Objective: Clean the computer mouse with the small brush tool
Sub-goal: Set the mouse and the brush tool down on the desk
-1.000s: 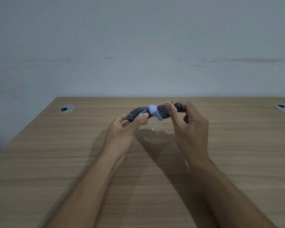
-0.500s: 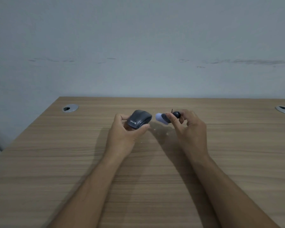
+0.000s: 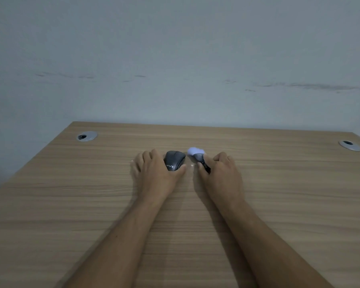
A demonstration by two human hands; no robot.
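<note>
A dark grey computer mouse [image 3: 174, 160] rests on the wooden desk [image 3: 92, 204] near its middle. My left hand [image 3: 154, 173] lies low on the desk with thumb and fingers around the mouse's left and near side. Just right of it, my right hand [image 3: 220, 173] pinches the dark handle of the small brush tool [image 3: 196, 153], whose pale lilac bristle head points away to the upper left. The brush head is close to the mouse's right side but apart from it.
Two round silver cable grommets sit in the desk's far corners, one at the left [image 3: 87, 136] and one at the right [image 3: 350, 145]. A plain grey wall [image 3: 175, 59] stands directly behind the desk's far edge.
Both hands have come down from the air to the desk top. The brush, earlier pressed against the mouse, has separated from it, and the mouse now sits on the desk.
</note>
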